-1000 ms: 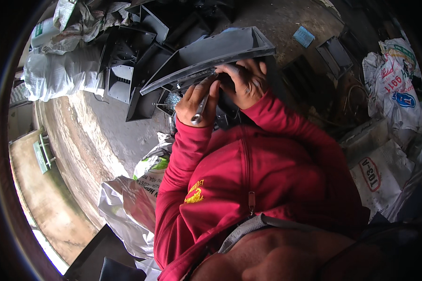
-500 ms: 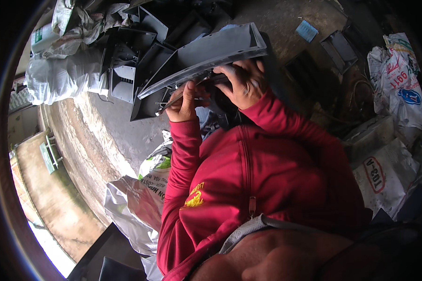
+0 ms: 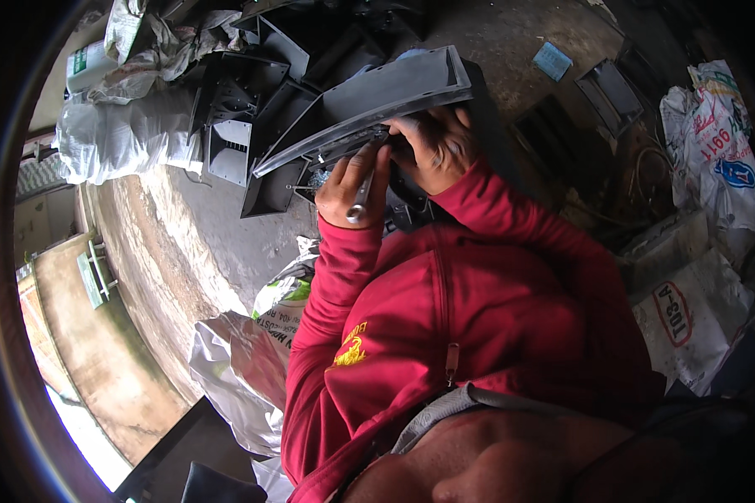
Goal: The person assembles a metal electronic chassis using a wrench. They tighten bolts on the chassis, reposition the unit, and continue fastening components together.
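**A:** The long grey plastic panel was up in front of the chest there, tilted, its far end over the heap of dark housings on the floor. The right hand was under its near edge, grip clenched on that rim from below.

**B:** And the left hand was wrapped round a slim metal tool, a screwdriver by the look of it, tip lost under the panel. Firm grip on the shaft.

**A:** How did you rate the panel?

**B:** Light for its length, I'd judge, and fairly stiff thanks to that raised frame round it. A thin moulding like that could flex or crack at the corners, though.

**A:** So the hold belonged on the ribbed edge?

**B:** Yes, near the middle, where the right hand had it. Smooth faces looked slippery; the lip gave fingers something to hook.

**A:** White sacks were lying just beyond.
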A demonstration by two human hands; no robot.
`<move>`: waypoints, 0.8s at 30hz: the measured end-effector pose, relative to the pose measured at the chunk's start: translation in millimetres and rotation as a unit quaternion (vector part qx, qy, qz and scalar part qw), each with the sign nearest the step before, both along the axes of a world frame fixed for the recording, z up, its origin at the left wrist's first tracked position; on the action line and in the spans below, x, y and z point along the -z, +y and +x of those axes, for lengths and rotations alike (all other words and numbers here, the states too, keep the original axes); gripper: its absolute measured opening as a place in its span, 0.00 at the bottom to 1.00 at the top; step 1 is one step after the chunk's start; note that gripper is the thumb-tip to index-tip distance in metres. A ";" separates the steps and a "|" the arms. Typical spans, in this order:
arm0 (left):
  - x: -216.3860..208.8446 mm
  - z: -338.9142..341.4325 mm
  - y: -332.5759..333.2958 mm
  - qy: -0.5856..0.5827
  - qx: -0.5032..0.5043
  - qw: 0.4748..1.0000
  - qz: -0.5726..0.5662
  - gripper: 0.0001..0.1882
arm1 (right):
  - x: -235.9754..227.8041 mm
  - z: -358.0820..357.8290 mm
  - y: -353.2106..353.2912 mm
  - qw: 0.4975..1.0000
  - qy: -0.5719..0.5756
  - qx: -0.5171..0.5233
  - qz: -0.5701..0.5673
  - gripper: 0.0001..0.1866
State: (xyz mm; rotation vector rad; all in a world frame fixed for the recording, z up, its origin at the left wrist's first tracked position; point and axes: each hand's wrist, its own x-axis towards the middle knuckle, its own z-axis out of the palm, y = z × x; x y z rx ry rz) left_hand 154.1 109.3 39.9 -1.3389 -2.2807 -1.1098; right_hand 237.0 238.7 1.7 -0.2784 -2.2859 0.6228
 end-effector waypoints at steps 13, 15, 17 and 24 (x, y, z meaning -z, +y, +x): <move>1.8 -24.1 -2.7 -0.185 0.062 0.977 -0.086 0.10 | 10.9 -1.3 3.6 0.997 0.064 0.041 0.004 0.31; 9.8 -29.1 -16.1 -0.562 0.002 0.824 0.067 0.15 | 11.9 -2.4 2.7 0.997 0.059 0.045 0.010 0.30; 15.9 -33.6 -24.7 -0.622 -0.037 0.769 0.142 0.19 | 8.6 -3.5 3.3 0.998 0.049 0.040 0.025 0.30; -2.2 -5.7 -21.7 -0.422 -0.024 0.896 0.140 0.12 | 8.1 -1.8 1.7 0.996 0.065 0.055 0.022 0.28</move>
